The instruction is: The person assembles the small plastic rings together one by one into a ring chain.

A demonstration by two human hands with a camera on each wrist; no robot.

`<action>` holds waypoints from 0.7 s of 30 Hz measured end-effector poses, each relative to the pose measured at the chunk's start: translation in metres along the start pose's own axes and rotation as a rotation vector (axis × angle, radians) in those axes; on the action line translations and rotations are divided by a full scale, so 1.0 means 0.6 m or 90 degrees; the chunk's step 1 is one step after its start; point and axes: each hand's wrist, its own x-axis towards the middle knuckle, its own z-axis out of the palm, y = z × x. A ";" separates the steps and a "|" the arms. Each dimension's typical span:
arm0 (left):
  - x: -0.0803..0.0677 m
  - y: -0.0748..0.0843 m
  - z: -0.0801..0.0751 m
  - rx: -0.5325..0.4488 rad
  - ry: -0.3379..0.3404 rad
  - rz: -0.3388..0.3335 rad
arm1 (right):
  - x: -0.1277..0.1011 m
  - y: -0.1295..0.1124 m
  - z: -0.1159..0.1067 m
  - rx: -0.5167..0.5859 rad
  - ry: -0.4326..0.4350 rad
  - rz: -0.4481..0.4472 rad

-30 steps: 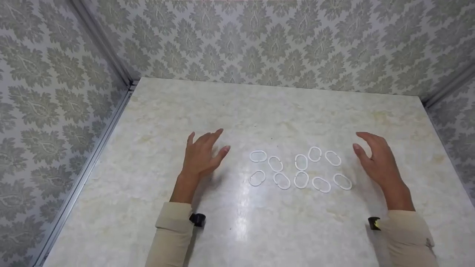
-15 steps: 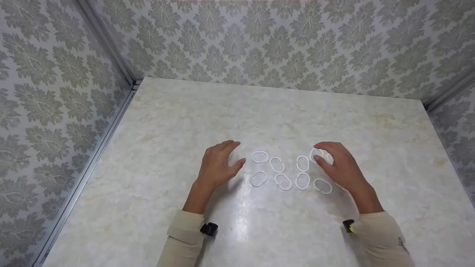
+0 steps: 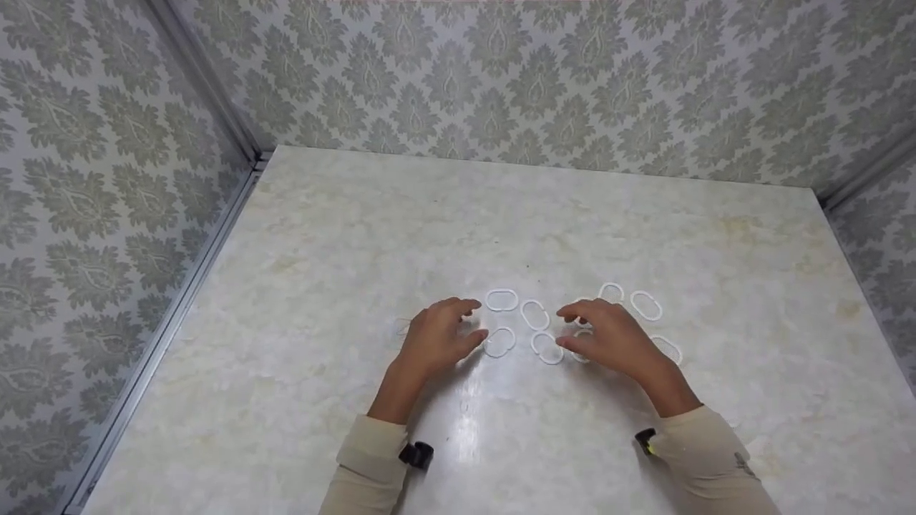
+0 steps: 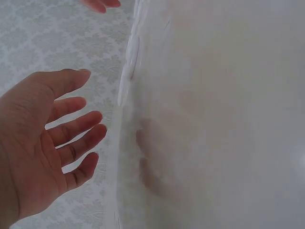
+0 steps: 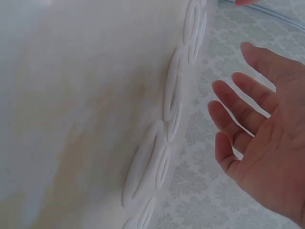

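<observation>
Several white oval rings [image 3: 534, 315] lie in two loose rows on the pale marble table [image 3: 501, 214]. My left hand [image 3: 458, 325] hovers at the left end of the rows, its fingers relaxed and spread, nearest the front-left ring [image 3: 499, 342]. Over the middle of the rows is my right hand [image 3: 580, 327], which hides a few rings. Its fingers are loosely bent and hold nothing. The left wrist view shows an empty, spread left palm [image 4: 57, 143] beside the rings [image 4: 128, 76]. The right wrist view shows an empty right palm [image 5: 257, 138] close to the row of rings [image 5: 167, 133].
Patterned wallpaper walls [image 3: 458, 79] close the table in at the back and on both sides. A metal rail [image 3: 179, 315] runs along the left edge. Bare marble lies behind the rings and to the left of them.
Both hands have moved inward from the sides toward the rings. The right hand has passed over the right-hand rings and now covers the middle ones. The rings have not moved.
</observation>
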 end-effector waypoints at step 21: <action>0.020 0.023 0.020 0.096 -0.183 0.050 | 0.011 -0.006 0.032 -0.044 -0.062 -0.016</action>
